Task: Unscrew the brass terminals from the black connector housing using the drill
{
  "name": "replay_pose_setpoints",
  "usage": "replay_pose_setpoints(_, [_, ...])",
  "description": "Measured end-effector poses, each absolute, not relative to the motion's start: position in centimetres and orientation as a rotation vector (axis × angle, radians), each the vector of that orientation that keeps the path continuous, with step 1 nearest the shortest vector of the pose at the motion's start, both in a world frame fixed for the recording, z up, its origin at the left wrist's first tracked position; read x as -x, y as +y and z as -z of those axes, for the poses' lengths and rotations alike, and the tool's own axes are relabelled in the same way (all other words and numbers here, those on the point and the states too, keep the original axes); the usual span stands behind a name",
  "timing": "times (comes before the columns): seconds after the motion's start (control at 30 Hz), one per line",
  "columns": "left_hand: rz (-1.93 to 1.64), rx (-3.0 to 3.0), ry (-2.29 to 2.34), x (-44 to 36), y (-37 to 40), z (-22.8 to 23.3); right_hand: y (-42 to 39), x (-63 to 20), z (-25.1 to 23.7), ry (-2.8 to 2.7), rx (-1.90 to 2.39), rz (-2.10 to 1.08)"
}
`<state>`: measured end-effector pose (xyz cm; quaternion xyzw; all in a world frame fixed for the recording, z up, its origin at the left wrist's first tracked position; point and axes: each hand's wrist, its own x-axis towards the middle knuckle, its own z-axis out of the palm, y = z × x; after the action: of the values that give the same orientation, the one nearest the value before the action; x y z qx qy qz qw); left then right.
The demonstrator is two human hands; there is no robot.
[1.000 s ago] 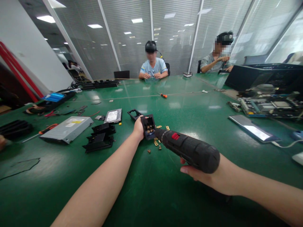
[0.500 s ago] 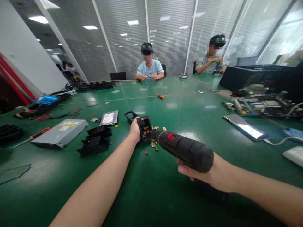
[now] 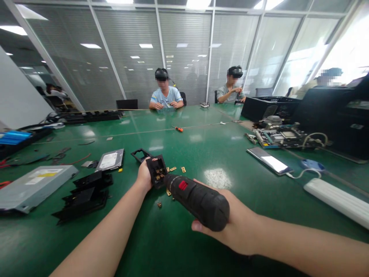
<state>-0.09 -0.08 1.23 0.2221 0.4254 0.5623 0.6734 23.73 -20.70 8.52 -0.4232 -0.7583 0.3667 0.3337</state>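
My left hand [image 3: 144, 176] is closed around a black plastic housing [image 3: 156, 169], whose open side faces me and shows brass-coloured parts inside. A cordless drill [image 3: 198, 202] is gripped in my right hand [image 3: 230, 227], its front end right at the housing's lower right edge. Whether the bit touches a screw inside cannot be made out. Small brass plates [image 3: 183, 169] lie on the table just beyond and beside the housing. Nearer to me rests a small brass screw [image 3: 159, 205]. Behind my left hand is a black plastic frame [image 3: 141, 154].
Left of my arm lie black plastic parts [image 3: 86, 196], a hard drive [image 3: 111, 159] and a metal drive unit [image 3: 37, 186]. An orange screwdriver [image 3: 179, 129] lies farther off. To the right are a phone [image 3: 269, 161], a white power strip [image 3: 337, 198] and a circuit board [image 3: 279, 136]. Co-workers sit across the table.
The view has turned to the right and tilted up, so everything sits further left. My right fingers have shifted on the drill; both hands keep their hold, with the drill still at the housing.
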Motion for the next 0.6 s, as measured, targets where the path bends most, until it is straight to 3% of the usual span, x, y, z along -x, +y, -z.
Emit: replay_pose_setpoints(0.6, [-1.272,-0.598,0.965,-0.16,-0.72,-1.50,-21.10,-23.76,-8.83,-1.997,1.062,-1.067])
